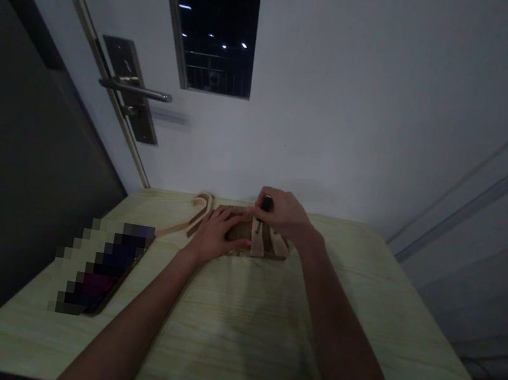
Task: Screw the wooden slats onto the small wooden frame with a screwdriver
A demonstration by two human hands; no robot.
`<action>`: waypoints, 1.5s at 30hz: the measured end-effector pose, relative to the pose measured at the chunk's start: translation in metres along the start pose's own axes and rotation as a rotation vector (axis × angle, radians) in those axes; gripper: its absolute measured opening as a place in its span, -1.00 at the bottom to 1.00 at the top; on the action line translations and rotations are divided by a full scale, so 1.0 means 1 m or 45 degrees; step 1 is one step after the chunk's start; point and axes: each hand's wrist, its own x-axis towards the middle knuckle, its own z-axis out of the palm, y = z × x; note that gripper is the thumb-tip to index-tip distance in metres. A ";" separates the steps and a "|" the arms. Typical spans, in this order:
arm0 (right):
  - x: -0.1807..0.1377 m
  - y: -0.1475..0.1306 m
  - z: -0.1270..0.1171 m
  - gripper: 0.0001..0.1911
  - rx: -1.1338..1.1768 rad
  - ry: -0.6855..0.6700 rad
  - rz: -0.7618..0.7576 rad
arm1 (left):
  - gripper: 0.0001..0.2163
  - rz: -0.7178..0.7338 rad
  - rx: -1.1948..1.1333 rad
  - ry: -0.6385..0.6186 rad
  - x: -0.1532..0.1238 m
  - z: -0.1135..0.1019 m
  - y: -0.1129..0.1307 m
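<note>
A small flat brown wooden piece (247,234) with pale strips across it lies at the far side of the pale table (260,332). My left hand (216,232) rests on its left part, fingers spread flat over it. My right hand (281,215) is closed around a small dark-handled tool (266,203), held upright with its tip down on the wooden piece. Curved pale wooden strips (192,215) lie just left of my left hand.
A flat device with a blurred-out screen (101,268) lies on the table's left part. A white wall rises right behind the table. A door with a metal lever handle (134,91) and a dark glass panel stands at the back left.
</note>
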 end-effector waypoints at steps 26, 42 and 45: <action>0.010 0.018 0.012 -0.75 0.171 0.138 0.018 | -0.49 -0.034 0.031 -0.027 0.001 -0.001 0.003; 0.011 0.025 0.023 -0.73 0.592 0.136 -0.180 | -0.48 -0.005 0.027 -0.006 0.001 0.002 0.002; 0.014 0.024 0.024 -0.85 0.526 0.162 -0.197 | -0.48 -0.002 0.030 -0.010 0.001 0.002 0.002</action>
